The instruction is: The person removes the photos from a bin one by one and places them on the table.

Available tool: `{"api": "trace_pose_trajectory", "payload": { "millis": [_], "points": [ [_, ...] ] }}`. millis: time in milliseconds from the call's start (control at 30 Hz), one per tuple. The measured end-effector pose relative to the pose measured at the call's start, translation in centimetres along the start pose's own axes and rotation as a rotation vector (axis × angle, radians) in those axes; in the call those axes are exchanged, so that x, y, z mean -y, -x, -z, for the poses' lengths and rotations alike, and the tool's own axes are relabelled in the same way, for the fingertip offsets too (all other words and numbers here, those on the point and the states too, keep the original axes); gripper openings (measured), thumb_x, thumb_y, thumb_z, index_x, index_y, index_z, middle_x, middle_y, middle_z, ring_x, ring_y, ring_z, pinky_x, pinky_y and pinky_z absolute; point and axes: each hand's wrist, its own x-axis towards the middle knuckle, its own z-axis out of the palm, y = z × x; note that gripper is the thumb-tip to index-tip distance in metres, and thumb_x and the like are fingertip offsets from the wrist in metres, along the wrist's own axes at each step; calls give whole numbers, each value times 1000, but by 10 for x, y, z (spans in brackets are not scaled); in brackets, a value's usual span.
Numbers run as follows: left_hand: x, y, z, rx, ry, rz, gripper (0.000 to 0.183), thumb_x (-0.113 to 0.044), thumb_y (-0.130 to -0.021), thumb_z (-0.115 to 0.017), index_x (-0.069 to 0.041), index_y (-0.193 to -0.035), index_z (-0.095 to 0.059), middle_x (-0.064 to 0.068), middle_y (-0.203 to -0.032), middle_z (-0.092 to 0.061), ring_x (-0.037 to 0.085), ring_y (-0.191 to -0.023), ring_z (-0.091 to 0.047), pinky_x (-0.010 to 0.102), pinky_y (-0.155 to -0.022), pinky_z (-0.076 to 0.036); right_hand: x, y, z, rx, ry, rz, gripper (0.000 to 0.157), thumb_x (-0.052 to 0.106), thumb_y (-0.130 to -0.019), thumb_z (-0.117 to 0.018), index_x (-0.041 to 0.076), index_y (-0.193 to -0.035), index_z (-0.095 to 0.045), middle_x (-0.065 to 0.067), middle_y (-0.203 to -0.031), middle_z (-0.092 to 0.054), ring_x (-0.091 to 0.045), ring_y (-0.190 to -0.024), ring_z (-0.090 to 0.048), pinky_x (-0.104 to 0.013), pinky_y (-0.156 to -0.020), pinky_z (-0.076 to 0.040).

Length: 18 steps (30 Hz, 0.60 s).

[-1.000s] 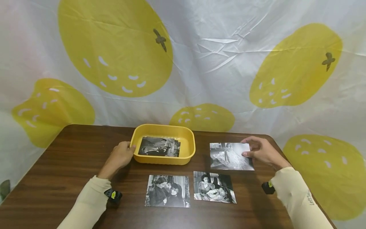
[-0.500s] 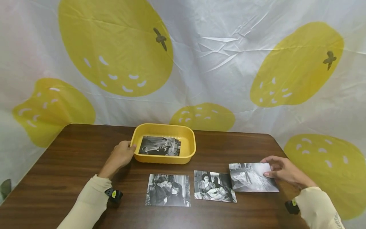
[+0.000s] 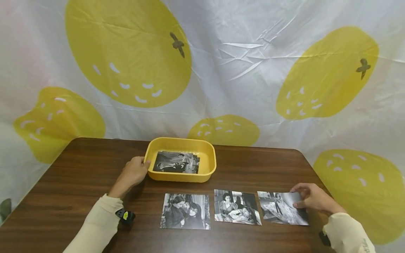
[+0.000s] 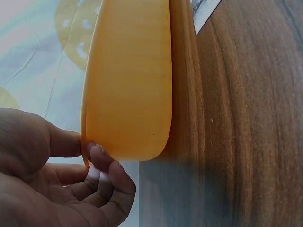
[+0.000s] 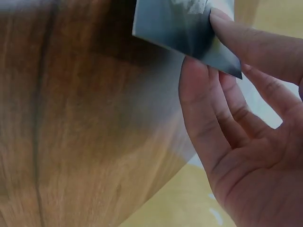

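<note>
The left hand (image 3: 134,172) grips the rim of the yellow tray (image 3: 209,165) to keep it steady, while the right hand (image 3: 311,198) pinches the corner of a black-and-white photo (image 3: 280,208) — third in a row on the brown table (image 3: 79,168).

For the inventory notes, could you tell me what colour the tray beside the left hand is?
The tray is yellow, seen best in the head view.
</note>
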Motion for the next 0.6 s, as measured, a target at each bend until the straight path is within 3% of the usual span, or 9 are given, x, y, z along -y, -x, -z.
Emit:
{"api": "trace_pose_trajectory", "payload": {
  "millis": [167, 400, 600],
  "points": [
    [0, -1, 0, 10, 6, 9, 32, -18, -106, -46, 7, -115, -64, 8, -75, -49, 24, -71, -50, 34, -62, -38, 0, 0, -5, -46, 63, -48, 41, -1, -70, -88, -5, -104, -66, -4, -70, -50, -14, -58, -50, -29, -50, -49],
    [0, 0, 0, 15, 19, 14, 32, -18, -106, -45, 7, -113, -64, 7, -74, -48, 23, -69, -49, 34, -61, -38, 0, -4, -6, -102, 243, -90, 41, 9, -66, -93, 1, -98, -69, -5, -78, -58, -20, -73, -52, -38, -65, -45],
    [1, -1, 0, 9, 12, 8, 31, -18, -106, -45, 7, -111, -65, 7, -73, -48, 23, -68, -49, 34, -61, -37, 2, -4, -6, -111, 276, -104, 41, 12, -65, -94, 3, -97, -70, -5, -83, -62, -20, -77, -55, -40, -69, -46]
  ]
}}
